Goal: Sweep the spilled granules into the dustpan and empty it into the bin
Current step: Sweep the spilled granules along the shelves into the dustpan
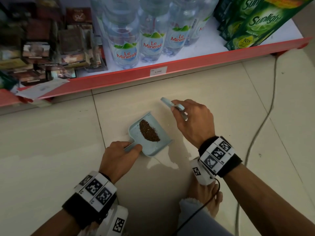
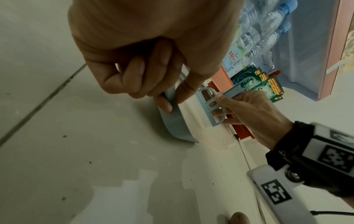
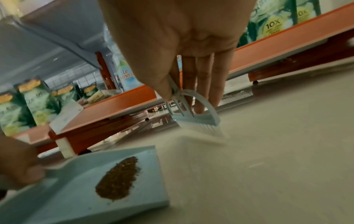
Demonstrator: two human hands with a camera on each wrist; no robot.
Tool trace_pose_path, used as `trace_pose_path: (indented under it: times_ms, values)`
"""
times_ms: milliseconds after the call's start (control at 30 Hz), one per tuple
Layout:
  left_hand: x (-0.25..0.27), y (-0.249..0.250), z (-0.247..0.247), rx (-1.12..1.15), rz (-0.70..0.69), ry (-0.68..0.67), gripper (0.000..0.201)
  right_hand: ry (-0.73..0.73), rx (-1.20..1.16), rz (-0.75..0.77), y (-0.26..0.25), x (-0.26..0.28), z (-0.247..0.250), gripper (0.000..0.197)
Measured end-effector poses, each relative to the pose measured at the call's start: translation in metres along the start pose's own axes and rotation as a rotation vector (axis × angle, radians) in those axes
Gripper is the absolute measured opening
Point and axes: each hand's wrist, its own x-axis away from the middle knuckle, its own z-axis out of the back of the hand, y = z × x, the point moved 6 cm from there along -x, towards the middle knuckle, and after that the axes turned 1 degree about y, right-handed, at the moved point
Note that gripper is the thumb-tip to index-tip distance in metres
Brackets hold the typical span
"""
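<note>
Granules gathered in pan; sweep nearly done.
Left hand [image 1: 119, 151] pinches the dustpan [image 1: 150, 151] handle; granules [image 1: 149, 131] sit mid-pan on the floor [image 1: 221, 103]. Right hand [image 1: 192, 120] grips the brush [image 1: 172, 106], lifted just beside. Judgement: keep pan level when lifting; bin not visible.

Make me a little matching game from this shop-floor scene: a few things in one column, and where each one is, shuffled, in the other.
Things:
1. dustpan
2. brush
3. brown granules
4. water bottles

Places:
A. standing on the red-edged shelf
B. held in the right hand, beside the pan
C. heaped inside the pan
D. on the floor tiles, its handle held by the left hand

Right pairs: 1-D, 2-B, 3-C, 4-A
</note>
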Motion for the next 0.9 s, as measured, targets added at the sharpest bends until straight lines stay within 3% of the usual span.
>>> trace_pose_path:
  times_ms: [133, 233, 333, 533, 633, 733, 900]
  values:
    - [-0.001, 0.0, 0.0, 0.003, 0.01, -0.011, 0.037, -0.211, 0.144, 0.054, -0.004, 0.004, -0.015, 0.027]
    - [-0.002, -0.001, -0.001, 0.021, -0.002, -0.019, 0.04, -0.283, 0.119, 0.114, -0.018, 0.018, -0.02, 0.03]
    - [-0.002, -0.002, -0.002, 0.029, -0.024, -0.016, 0.035, -0.373, 0.044, 0.052, -0.021, 0.025, -0.023, 0.048]
    - [0.0, 0.002, 0.002, 0.156, -0.108, -0.031, 0.043, -0.271, -0.297, -0.055, -0.018, 0.009, -0.002, 0.041]
    - [0.001, 0.001, 0.014, 0.22, -0.117, 0.013, 0.033, -0.233, -0.446, -0.067, -0.024, -0.003, 0.005, 0.033]
    - [0.007, -0.004, 0.031, 0.277, -0.097, 0.076, 0.021, -0.203, -0.542, -0.016, -0.041, -0.018, 0.01, 0.026]
    - [0.023, -0.013, 0.064, 0.379, -0.071, 0.214, 0.019, -0.229, -0.535, 0.137, -0.087, -0.047, 0.012, 0.037]
